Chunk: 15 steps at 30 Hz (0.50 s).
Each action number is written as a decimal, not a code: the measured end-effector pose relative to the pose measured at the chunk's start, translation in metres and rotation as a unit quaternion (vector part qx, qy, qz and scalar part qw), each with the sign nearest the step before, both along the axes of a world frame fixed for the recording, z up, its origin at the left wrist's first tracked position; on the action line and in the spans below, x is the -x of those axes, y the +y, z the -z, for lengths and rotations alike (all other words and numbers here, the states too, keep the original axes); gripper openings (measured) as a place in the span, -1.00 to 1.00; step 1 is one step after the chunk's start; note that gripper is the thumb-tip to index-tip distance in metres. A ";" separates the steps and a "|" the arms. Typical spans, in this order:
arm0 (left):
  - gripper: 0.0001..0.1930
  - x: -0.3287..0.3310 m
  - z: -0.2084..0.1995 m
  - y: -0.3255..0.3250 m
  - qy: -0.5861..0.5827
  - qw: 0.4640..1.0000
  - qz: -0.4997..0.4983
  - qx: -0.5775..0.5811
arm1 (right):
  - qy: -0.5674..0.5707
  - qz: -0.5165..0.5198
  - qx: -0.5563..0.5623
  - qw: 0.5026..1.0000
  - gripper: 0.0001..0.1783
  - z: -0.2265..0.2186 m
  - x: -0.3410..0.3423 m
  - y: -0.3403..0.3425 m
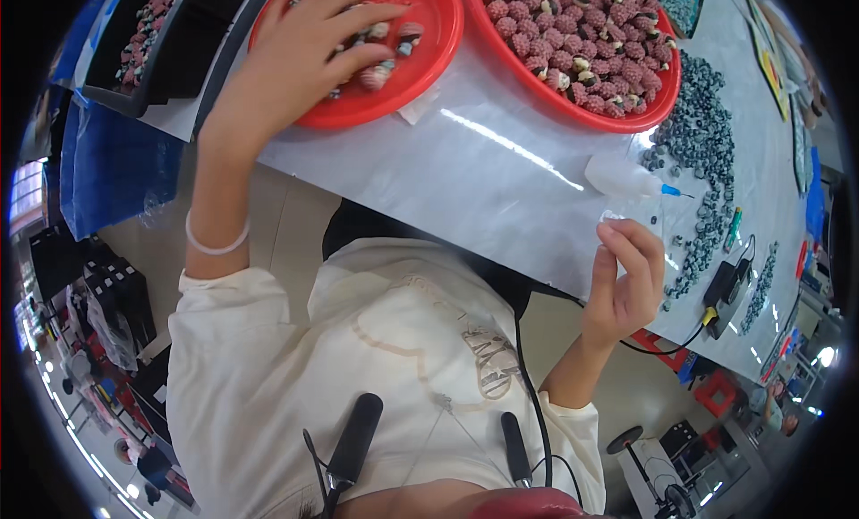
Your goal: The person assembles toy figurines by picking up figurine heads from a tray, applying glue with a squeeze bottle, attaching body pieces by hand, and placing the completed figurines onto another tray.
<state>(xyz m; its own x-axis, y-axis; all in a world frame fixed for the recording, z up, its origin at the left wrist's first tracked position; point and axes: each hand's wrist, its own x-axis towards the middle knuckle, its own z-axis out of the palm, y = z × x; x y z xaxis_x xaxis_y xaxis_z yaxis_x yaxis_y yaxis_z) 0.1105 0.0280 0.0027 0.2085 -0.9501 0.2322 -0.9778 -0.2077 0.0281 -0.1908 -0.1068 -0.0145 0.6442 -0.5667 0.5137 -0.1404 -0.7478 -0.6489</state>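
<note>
My left hand (313, 49) is over a shallow red dish (450, 45), fingers spread among small pink, white and dark striped pieces (374, 77). Whether its fingertips touch any piece cannot be told. At the right, my right hand (629, 282) is raised near the table edge, with thumb and index fingertips pinched together. A tiny whitish bit (611, 216) shows at those fingertips; its kind is too small to make out. Just beyond them lies a white squeeze bottle (622, 176) on its side, its blue needle tip pointing right.
A larger red basin (573, 110) holds many bumpy pink pieces (573, 36). Loose dark grey-green beads (702, 116) spread along the table's right, beside a green pen-like stick (734, 228) and a black cable (667, 351). A black bin (161, 67) of pink pieces stands far left.
</note>
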 end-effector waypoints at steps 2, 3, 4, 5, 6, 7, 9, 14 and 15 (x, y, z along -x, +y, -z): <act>-0.63 -0.010 0.003 0.020 0.050 0.998 -0.038 -0.009 | 0.000 0.013 0.004 1.000 -0.77 0.002 0.005 -0.003; -0.61 -0.008 0.001 0.024 0.105 0.991 -0.076 -0.025 | 0.005 0.026 0.002 1.000 -0.77 0.003 0.008 -0.004; -0.59 0.000 -0.004 0.025 0.124 0.983 -0.134 -0.028 | 0.005 0.030 0.004 1.000 -0.77 0.003 0.009 -0.006; -0.59 0.008 -0.008 0.026 0.125 0.983 -0.132 -0.027 | 0.004 0.035 0.004 0.999 -0.78 0.002 0.011 -0.008; -0.59 0.016 -0.012 0.026 0.120 0.981 -0.146 -0.039 | 0.003 0.040 0.003 0.999 -0.79 0.002 0.013 -0.009; -0.59 0.020 -0.013 0.025 0.115 0.979 -0.161 -0.051 | 0.004 0.042 0.004 0.999 -0.79 0.002 0.014 -0.009; -0.60 0.021 -0.010 0.020 0.100 0.982 -0.146 -0.059 | -0.003 0.035 -0.007 0.999 -0.79 0.002 0.015 -0.010; -0.64 0.008 0.000 0.001 0.182 0.981 -0.059 -0.028 | -0.021 0.029 -0.022 0.999 -0.80 0.004 0.017 -0.009; -0.66 0.006 0.002 -0.003 0.209 0.976 -0.052 -0.010 | -0.023 0.031 -0.037 0.999 -0.80 0.004 0.018 -0.008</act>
